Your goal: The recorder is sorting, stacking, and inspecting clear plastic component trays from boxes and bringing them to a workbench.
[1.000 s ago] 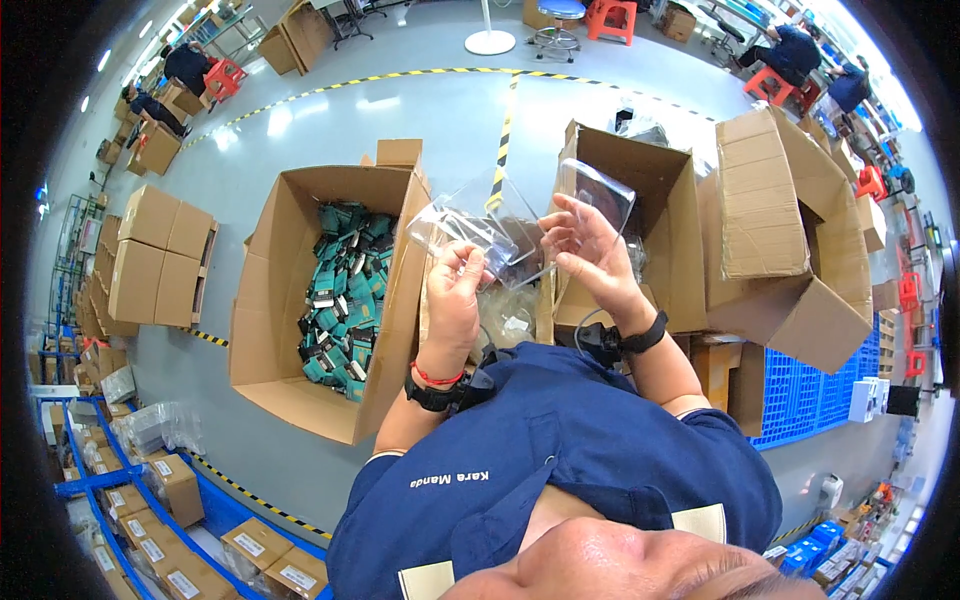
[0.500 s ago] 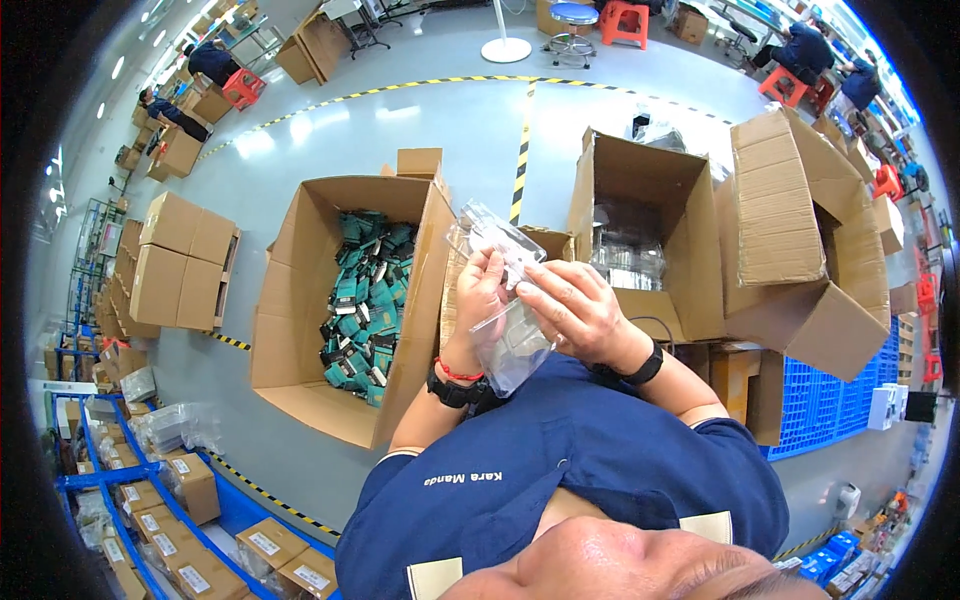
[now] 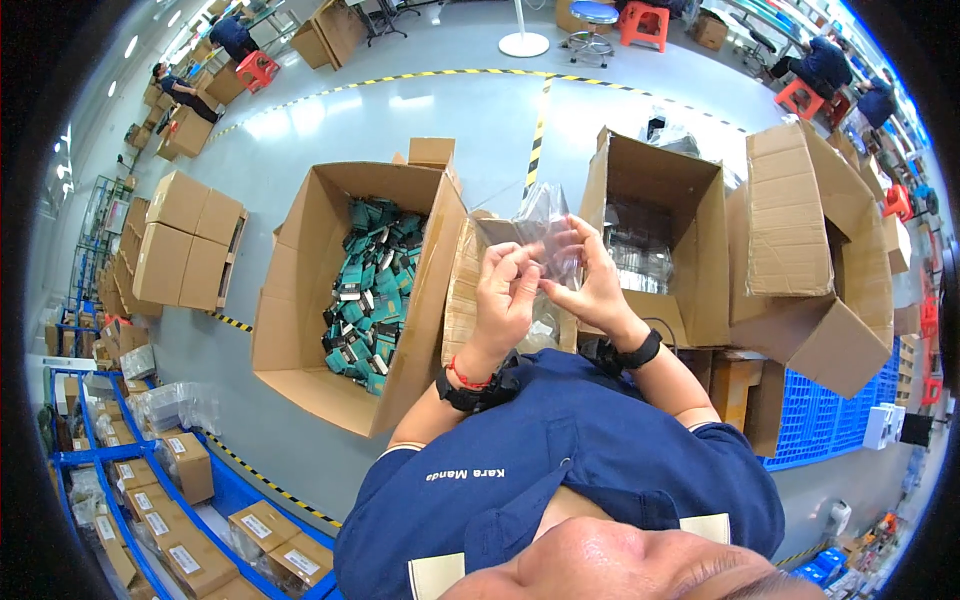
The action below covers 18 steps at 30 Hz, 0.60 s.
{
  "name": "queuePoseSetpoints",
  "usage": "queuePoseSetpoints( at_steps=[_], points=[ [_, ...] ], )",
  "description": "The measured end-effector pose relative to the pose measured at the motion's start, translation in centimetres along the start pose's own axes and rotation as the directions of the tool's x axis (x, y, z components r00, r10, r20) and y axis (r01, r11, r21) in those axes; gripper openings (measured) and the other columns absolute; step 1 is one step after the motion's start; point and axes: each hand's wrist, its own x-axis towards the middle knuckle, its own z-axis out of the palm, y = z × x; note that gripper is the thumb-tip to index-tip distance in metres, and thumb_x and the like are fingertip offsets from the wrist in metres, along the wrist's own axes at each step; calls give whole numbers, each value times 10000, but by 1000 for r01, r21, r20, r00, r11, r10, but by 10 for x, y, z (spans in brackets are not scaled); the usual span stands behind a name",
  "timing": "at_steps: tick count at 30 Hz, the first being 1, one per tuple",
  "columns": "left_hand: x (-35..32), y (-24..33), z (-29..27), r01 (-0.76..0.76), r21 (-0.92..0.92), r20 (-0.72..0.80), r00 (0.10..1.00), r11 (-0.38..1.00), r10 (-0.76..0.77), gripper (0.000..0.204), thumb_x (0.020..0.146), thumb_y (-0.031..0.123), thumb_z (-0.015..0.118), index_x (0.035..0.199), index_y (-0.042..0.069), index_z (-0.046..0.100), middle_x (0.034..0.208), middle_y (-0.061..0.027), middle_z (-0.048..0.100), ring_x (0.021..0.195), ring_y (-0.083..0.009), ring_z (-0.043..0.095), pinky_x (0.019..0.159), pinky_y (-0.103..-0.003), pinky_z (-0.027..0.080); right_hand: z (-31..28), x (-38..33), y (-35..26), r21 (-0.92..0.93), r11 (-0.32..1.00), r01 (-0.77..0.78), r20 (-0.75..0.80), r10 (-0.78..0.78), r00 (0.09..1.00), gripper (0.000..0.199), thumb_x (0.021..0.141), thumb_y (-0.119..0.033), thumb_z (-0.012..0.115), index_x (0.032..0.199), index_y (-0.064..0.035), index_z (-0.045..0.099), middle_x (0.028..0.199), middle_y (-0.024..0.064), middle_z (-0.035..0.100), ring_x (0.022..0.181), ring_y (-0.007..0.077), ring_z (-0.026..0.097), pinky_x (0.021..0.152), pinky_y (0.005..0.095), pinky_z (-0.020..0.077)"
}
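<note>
Both hands, left hand (image 3: 507, 290) & right hand (image 3: 590, 280), pinch clear plastic bag (image 3: 548, 225) at frame centre, seemingly opening its mouth; next needs fingers parting the film.

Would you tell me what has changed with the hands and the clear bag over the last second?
The left hand and right hand have drawn close together, pinching the clear plastic bag between them; earlier they held it spread apart. Both keep hold. The open box of teal packets stays put.

The clear plastic bag (image 3: 548, 232) is partly hidden behind both hands' fingers (image 3: 515, 262).
</note>
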Motion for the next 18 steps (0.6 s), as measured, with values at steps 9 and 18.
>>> queuePoseSetpoints(
  at_steps=[9, 18],
  points=[
    [-4, 9, -9, 206, -21, -25, 978, 978, -207, 443, 893, 38, 464, 1322, 36, 352, 891, -121, 614, 777, -155, 620, 683, -247, 511, -5, 3, -5, 459, 817, -349, 192, 292, 937, 780, 710, -102, 703, 1342, -66, 248, 1132, 100, 426, 957, 163, 499, 805, 291, 437],
    [-1, -15, -12, 372, -756, 209, 917, 539, -341, 425, 870, 153, 555, 1224, 27, 357, 1128, -146, 513, 1049, -216, 523, 925, -361, 420, 32, -2, 1, -333, 941, 61, 70, -40, 997, 996, 598, -302, 792, 1325, 59, 215, 1108, 206, 467, 1027, 300, 489, 879, 367, 419]
  ],
)
